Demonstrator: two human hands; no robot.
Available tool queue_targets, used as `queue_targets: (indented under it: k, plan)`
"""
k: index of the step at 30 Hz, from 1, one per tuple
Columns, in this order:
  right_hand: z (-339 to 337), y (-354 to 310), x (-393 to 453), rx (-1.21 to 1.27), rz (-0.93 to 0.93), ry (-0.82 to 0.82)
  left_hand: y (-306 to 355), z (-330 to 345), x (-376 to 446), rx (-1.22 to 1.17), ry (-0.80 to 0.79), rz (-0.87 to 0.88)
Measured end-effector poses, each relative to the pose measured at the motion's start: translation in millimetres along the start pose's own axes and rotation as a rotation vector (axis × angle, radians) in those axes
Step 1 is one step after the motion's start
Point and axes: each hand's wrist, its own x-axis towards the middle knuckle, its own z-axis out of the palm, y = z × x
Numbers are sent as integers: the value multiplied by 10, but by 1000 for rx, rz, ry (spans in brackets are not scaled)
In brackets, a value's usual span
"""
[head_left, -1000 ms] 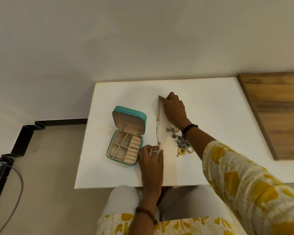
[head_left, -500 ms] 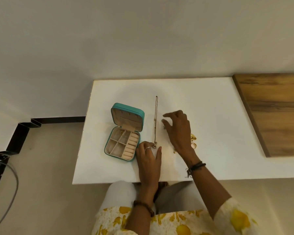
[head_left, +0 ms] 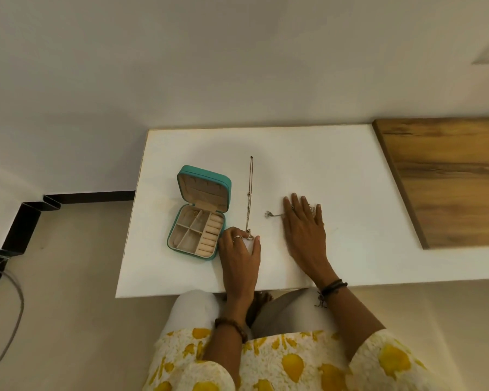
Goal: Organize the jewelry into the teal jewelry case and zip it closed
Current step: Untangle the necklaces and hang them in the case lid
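- Teal jewelry case (head_left: 199, 213) sat open on the white table (head_left: 336, 165), left of centre, lid (head_left: 204, 190) standing up at the far side.
- Case tray showed beige compartments on its left and a column of ring rolls (head_left: 209, 234) on its right; a small ring-like item lay in a far compartment, too small to identify.
- Thin chain necklace (head_left: 250, 196) lay stretched in a straight line on the table, just right of the case, running away from the person.
- Left hand (head_left: 239, 255) rested on the table beside the case's near right corner, fingers curled at the near end of the chain, touching the small pendant there; a ring on one finger.
- Right hand (head_left: 305, 230) lay flat, palm down, fingers spread, right of the chain and apart from it.
- Small silver piece (head_left: 270, 213) stuck out left from under the right fingers; more jewelry under that hand mostly hidden.
- Wooden panel (head_left: 449, 179) adjoined the table's right side.
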Motion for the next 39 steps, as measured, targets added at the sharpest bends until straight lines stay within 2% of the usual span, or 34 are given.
queue_targets:
  k: [3, 8, 10, 17, 23, 30, 39]
  plan:
    - [-38, -10, 6, 46, 21, 34, 28, -37, 6, -45, 17, 2]
    - [-69, -305, 53, 143, -215, 86, 20, -45, -7, -46, 25, 4]
    - [-38, -341, 43, 201, -232, 107, 15, -40, -4, -5, 24, 14]
    - [-58, -206, -72, 230, -169, 219, 10, -28, -7, 23, 26, 31]
    - [-159, -393, -196, 417, -150, 177, 10, -26, -8, -38, 10, -10]
    - [-160, -562, -296, 752, 103, 18, 72, -85, -12, -134, 55, -8]
    - [-69, -543, -285, 848, 163, 14, 65, -82, -8, -106, 6, -30]
